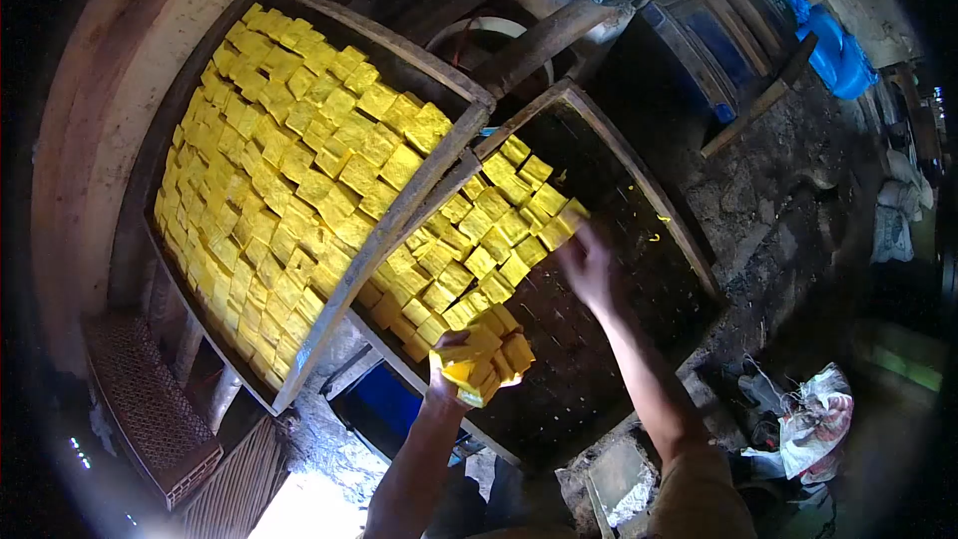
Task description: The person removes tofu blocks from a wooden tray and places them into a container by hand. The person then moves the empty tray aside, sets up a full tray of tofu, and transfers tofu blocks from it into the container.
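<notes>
The person is cupping a stack of yellow blocks (487, 351) in the left hand (447, 367), its fingers bending around the side of the stack and standing only as far apart as the load is requiring, above the near edge of the smaller tray (641, 192). The right hand (591, 268) is touching an end block (561, 228) at the outer edge of the rows (479, 232) lying in that tray; its fingertips are blurring, so one cannot tell how wide they are opening or whether they are gripping the block or only resting on it. More blocks are covering the larger tray (379, 43) alongside. For this placing step, good work is probably depending on lowering each block flat, squaring it against its neighbour and letting go without dragging the row askew. The blocks are looking soft enough to dent, so a light pinch on the sides would be serving better than a squeeze. Meanwhile the left palm should be staying level and low, because the loosely piled stack is seeming liable to slip.
</notes>
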Motion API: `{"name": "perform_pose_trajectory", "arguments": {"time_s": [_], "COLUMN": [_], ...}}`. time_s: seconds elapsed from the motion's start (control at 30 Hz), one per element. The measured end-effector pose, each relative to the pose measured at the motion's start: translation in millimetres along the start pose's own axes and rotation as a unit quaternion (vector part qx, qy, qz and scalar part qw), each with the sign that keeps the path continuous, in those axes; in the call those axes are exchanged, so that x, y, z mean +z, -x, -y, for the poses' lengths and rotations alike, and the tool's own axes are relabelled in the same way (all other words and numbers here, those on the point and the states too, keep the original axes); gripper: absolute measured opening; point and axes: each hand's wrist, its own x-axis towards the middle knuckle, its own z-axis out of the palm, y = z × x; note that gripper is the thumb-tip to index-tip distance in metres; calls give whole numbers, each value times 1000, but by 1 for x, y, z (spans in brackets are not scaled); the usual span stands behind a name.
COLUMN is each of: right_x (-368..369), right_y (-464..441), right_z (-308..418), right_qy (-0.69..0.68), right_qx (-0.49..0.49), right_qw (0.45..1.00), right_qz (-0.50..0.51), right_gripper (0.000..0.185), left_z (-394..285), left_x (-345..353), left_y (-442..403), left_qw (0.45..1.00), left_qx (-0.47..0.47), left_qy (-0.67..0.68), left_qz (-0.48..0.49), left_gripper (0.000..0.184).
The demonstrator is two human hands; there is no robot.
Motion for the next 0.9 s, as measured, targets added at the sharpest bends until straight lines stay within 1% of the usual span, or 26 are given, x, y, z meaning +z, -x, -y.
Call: {"name": "perform_pose_trajectory", "arguments": {"time_s": [0.03,0.07,0.1,0.17,0.2,0.3,0.33,0.37,0.43,0.5,0.53,0.57,0.6,0.63,0.67,0.73,0.77,0.8,0.87,0.9], "right_x": [5,8,13,26,27,31,24,21,10,15,21,28,35,43,51,57,51,47,33,22], "right_y": [-11,-19,-19,-13,-11,-13,-20,-25,-38,-52,-59,-65,-70,-73,-69,-48,-44,-43,-55,-64], "right_z": [-28,-43,-38,-29,-31,-35,-35,-35,-25,-15,-13,-25,-28,-29,-29,-17,-13,-9,-17,-7], "right_qy": [116,228,226,274,275,124,146,86,100,53,61,106,208,304,302,309,288,176,-6,3], "right_qx": [-25,-51,-51,8,8,21,-13,0,-18,31,42,42,-27,-95,-96,-38,-12,12,91,77], "right_qw": [990,962,962,958,958,984,978,985,989,996,996,993,974,938,938,947,957,984,996,997], "right_qz": [-72,-143,-144,-84,-83,-123,-151,-149,-112,-57,-42,-22,-81,-138,-138,-75,-22,-23,22,21], "right_gripper": [39,38,38,38,38,29,31,30,27,27,30,31,34,38,38,45,48,46,41,40], "left_z": [4,3,3,5,8,14,16,17,22,25,27,29,30,31,30,31,31,31,29,28], "left_x": [13,11,6,-5,-10,-26,-30,-35,-44,-46,-44,-43,-43,-43,-42,-28,-15,-4,-54,-47], "left_y": [5,9,13,20,24,41,48,55,65,74,75,76,78,80,83,86,88,87,95,96], "left_qw": [1000,999,999,998,998,996,995,994,993,993,994,994,995,995,995,996,996,999,997,997], "left_qx": [22,29,32,39,40,38,40,40,37,31,28,25,21,15,12,-2,-2,14,29,30], "left_qy": [-10,-17,-22,-31,-32,-39,-47,-52,-56,-49,-43,-41,-35,-31,-25,-2,-2,6,-68,-68], "left_qz": [7,-2,-12,-33,-40,-65,-74,-83,-99,-100,-99,-96,-95,-95,-92,-94,-91,-29,-19,-18], "left_gripper": [67,66,65,64,63,60,60,59,57,59,60,61,62,63,64,66,66,67,72,72]}}
